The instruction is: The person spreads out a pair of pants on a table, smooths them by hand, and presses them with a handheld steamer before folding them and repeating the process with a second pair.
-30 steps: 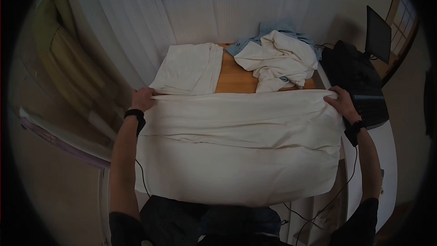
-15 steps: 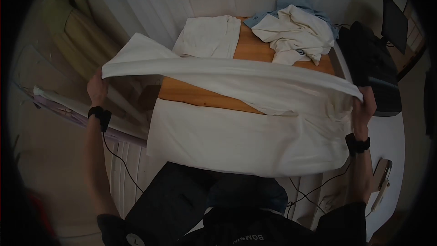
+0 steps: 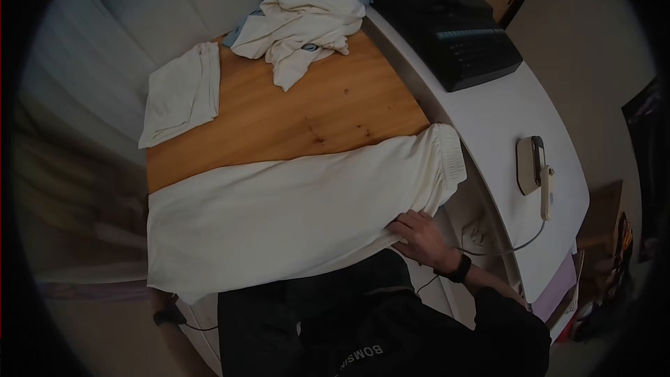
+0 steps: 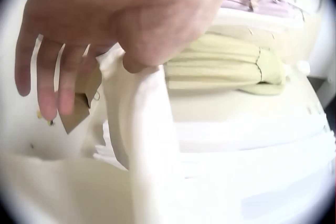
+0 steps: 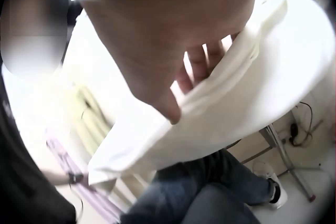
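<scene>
White elastic-waist trousers (image 3: 279,209) lie folded lengthwise across the near side of the wooden table, their gathered waistband (image 3: 451,153) at the right. Near the waistband, my right hand (image 3: 422,239) pinches the front edge, fingers over the cloth and thumb below. At the opposite end, my left hand (image 4: 126,19) pinches a leg corner between thumb and index finger while its other fingers extend. The cloth mostly hides that hand in the head view.
On the wooden tabletop (image 3: 307,126), a folded white cloth (image 3: 183,94) lies at the far left. White and blue clothes (image 3: 307,21) are heaped at the back. A white side table (image 3: 506,112) on the right holds a black keyboard instrument (image 3: 453,38) and a small corded device (image 3: 530,164).
The raised upper layer of the trousers has come down toward me onto the lower one. Both hands have moved to the near edge, and the head view has turned right.
</scene>
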Motion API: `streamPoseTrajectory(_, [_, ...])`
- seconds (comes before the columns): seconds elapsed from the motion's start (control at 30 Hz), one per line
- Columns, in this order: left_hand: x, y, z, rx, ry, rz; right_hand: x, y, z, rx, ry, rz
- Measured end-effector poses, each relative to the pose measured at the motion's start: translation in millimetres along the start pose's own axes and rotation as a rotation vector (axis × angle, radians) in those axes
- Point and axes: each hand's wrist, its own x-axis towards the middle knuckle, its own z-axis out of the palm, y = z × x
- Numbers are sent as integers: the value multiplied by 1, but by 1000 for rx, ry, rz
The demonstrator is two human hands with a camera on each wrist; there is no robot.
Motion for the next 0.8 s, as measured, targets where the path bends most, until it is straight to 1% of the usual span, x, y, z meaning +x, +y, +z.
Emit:
streamPoseTrajectory(0.03, [-7,-9,5,-92,-86,26,-3,-2,-6,63,-45,33])
streamPoseTrajectory(0.07, [-24,-14,25,-92,-97,19,-7,-1,-10,54,-46,42])
streamPoseTrajectory(0.13, [-78,-22,98,999,-45,367,-17,1,-16,292,359,275])
streamPoseTrajectory(0.17, [-98,-23,131,998,-47,366,-17,9,-21,223,570,414])
streamPoseTrajectory(0.2, [-117,-25,164,1080,-14,348,-15,20,-26,150,776,550])
streamPoseTrajectory(0.23, [-136,-26,192,1164,20,328,-14,30,-27,149,770,550])
streamPoseTrajectory(0.27, [-158,-21,221,1164,21,322,-11,42,-26,264,847,757])
streamPoseTrajectory(0.3, [-178,-14,248,1006,1,397,-7,54,-24,382,923,963])
streamPoseTrajectory(0.33, [-189,-11,258,849,-18,468,-4,66,-23,386,918,961])
streamPoseTrajectory(0.37, [-178,-20,244,855,-16,461,-3,75,-21,458,880,978])
streamPoseTrajectory(0.4, [-151,-40,219,1292,117,608,-4,80,-20,526,843,999])
streamPoseTrajectory(0.43, [-123,-61,192,1725,253,753,-1,74,-29,519,839,1009])
streamPoseTrajectory(0.47, [-94,-78,160,1726,241,750,4,62,-45,612,872,928])
streamPoseTrajectory(0.5, [-66,-94,125,1049,58,691,8,57,-55,703,903,844])
streamPoseTrajectory(0.53, [-56,-103,107,376,-99,580,3,68,-62,756,993,802])
streamPoseTrajectory(0.57, [-62,-101,104,385,-99,570,-3,76,-68,811,1080,761])
streamPoseTrajectory(0.6, [-69,-94,100,362,-23,572,-3,68,-79,867,1165,721])
streamPoseTrajectory(0.63, [-75,-84,102,336,49,580,-7,67,-75,869,1170,727])
streamPoseTrajectory(0.67, [-81,-79,107,339,44,585,-14,67,-67,926,1213,768])
streamPoseTrajectory(0.7, [-92,-77,120,356,200,598,-20,67,-58,984,1255,804])
streamPoseTrajectory(0.73, [-103,-76,133,365,360,606,-26,64,-40,977,1207,901])
streamPoseTrajectory(0.77, [-121,-74,150,358,374,612,-42,78,-15,1043,1159,954])
streamPoseTrajectory(0.8, [-131,-71,166,488,371,606,-48,88,5,1099,1107,1004])
